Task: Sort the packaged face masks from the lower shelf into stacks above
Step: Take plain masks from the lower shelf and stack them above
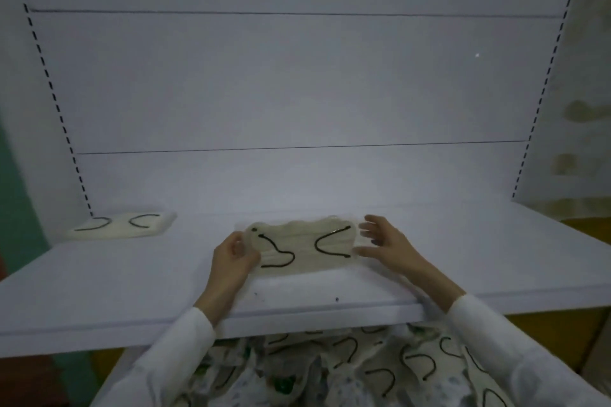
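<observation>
A packaged cream face mask (302, 246) with black ear loops lies flat on the upper white shelf (132, 284), near its middle. My left hand (233, 258) pinches the package's left end. My right hand (385, 241) is at its right end with fingers spread and straight, the fingertips touching or just off the wrapper. A stack of similar packaged masks (120, 225) sits at the shelf's back left corner. Below the shelf, a loose pile of packaged masks (347, 370) fills the lower shelf between my white sleeves.
The white back panel (297, 92) rises behind the shelf, with slotted uprights at both sides. A green surface (20, 208) shows at the left and a yellowish shelf unit (582, 142) at the right.
</observation>
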`<state>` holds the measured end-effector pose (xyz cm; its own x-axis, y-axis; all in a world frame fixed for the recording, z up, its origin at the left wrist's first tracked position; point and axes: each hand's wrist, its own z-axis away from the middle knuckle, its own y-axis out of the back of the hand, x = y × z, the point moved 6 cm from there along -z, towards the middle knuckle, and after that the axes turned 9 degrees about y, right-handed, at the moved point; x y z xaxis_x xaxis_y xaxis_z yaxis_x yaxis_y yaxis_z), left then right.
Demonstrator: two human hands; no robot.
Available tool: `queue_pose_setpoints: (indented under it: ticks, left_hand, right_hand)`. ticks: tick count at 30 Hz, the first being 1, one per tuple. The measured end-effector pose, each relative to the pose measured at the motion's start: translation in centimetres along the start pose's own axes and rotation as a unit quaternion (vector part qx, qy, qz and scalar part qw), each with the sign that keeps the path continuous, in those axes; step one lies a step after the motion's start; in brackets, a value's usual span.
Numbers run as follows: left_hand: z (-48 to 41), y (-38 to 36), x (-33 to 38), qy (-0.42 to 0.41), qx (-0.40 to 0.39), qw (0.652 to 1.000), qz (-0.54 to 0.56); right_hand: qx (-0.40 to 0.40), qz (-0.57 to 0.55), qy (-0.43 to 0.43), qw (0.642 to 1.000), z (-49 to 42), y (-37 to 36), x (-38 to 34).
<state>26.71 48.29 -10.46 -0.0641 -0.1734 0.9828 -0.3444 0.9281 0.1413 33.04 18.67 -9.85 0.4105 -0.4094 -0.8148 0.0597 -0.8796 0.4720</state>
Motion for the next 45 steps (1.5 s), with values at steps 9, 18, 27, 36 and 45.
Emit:
queue_pose_setpoints:
  ticks: [9,18,27,36,45]
  left_hand:
    - [0.1,-2.1,0.0,0.027,-0.015,0.999,0.03]
    - [-0.3,-1.5,0.0,0.034,-0.011,0.997,0.063]
    - [-0.5,1.1,-0.6,0.002,0.018,1.0,0.009]
    - [-1.4,-2.7,2.7,-0.043,-0.001,0.999,-0.019]
    - [-0.9,-16.1,5.9,-0.085,-0.136,0.985,-0.062]
  right_hand:
    - [0.08,-0.22,-0.054,0.971,0.1,-2.7,-0.4]
    - [0.112,-0.246,-0.052,0.961,0.0,-3.1,-1.2]
    - [0.116,-0.187,-0.023,0.975,0.7,-0.7,-0.2]
    - [0.189,-0.108,-0.037,0.975,1.2,3.7,0.5]
    - [0.335,-0.028,-0.07,0.939,7.7,15.4,2.7]
